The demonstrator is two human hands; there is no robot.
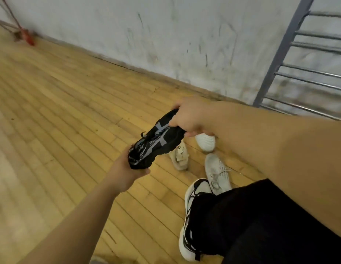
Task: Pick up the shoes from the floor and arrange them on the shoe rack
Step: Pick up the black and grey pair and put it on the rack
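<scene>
A black and grey sneaker [154,141] hangs in the air above the wooden floor, held at both ends. My left hand [127,170] grips its nearer end from below. My right hand [190,117] grips its farther end from above. On the floor beneath lie a beige strap shoe [180,157], a white shoe [205,141] and a light grey laced sneaker [217,172]. The grey metal shoe rack [276,60] stands against the wall at the upper right, its visible rungs bare.
My own foot in a white and black sneaker [190,223] and a black trouser leg [270,225] fill the lower right. A scuffed white wall [165,35] runs along the back. A red object [27,38] sits by the wall at far left.
</scene>
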